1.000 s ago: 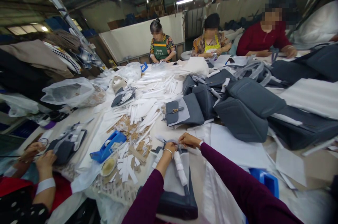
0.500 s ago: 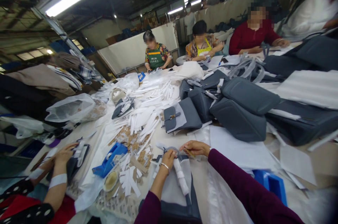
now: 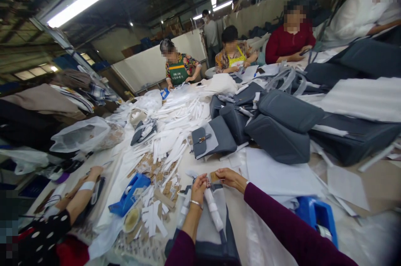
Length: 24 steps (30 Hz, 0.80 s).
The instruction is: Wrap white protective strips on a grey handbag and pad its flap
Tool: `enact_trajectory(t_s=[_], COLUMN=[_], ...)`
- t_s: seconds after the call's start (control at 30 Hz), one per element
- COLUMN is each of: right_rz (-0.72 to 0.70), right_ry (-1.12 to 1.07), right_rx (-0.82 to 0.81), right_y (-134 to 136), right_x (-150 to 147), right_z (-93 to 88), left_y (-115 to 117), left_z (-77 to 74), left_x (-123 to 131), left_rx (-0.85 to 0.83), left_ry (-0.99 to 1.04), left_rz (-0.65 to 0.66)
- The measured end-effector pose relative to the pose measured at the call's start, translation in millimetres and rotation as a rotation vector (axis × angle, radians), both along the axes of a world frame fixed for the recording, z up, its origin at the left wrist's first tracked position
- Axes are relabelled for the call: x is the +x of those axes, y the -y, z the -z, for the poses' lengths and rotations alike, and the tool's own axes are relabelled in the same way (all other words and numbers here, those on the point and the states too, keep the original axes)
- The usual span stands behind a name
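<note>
A grey bag (image 3: 206, 232) lies in front of me with its handle (image 3: 213, 211) wrapped in white paper. My left hand (image 3: 199, 188) grips the top end of that wrapped handle. My right hand (image 3: 229, 177) pinches a small brown paper piece (image 3: 214, 176) right beside the left hand, at the handle's tip. Both my sleeves are dark purple.
A blue tape dispenser (image 3: 130, 194) and a small round dish (image 3: 131, 219) sit to my left among white and brown paper strips (image 3: 169, 140). Grey bags (image 3: 275, 128) pile up at right. A co-worker's arm (image 3: 82, 197) reaches in at left; other people sit across the table.
My hands stayed on the wrapped handle, the right hand now pinching a brown piece. The co-worker's arm at left stretched further onto the table. The view tilted.
</note>
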State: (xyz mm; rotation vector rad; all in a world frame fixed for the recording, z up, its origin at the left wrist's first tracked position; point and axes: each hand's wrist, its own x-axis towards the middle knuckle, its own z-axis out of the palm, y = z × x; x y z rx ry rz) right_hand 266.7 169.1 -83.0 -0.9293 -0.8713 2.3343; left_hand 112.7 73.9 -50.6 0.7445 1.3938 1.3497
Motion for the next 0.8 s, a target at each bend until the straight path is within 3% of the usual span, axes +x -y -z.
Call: enact_trajectory(t_s=[0.27, 0.4, 0.53, 0.67, 0.8], right_rz=[0.208, 0.166, 0.092, 0.029, 0.061], right_ry=[0.155, 0.260, 0.435, 0.597, 0.579], right_rx=[0.380, 0.469, 0.641, 0.872, 0.990], right_y=[13.5, 13.8, 11.9, 11.9, 15.4], right_x=[-9.7, -11.2, -11.9, -16.0, -26.5], right_z=[5.1, 3.7, -1.0, -11.0, -17.1], left_y=[-9.8, -9.2, -9.1, -9.5, -7.5], left_z=[-1.2, -0.7, -3.0, -13.0, -34.2], left_x=[-9.5, -9.9, -10.0, -4.9, 4.6], left_rx=[-0.105, -0.146, -0.167, -0.171, -0.029], left_ry=[0.191, 0.195, 0.156, -0.071, -0.628], left_rz=[-0.126, -0.207, -0.206, -0.138, 0.076])
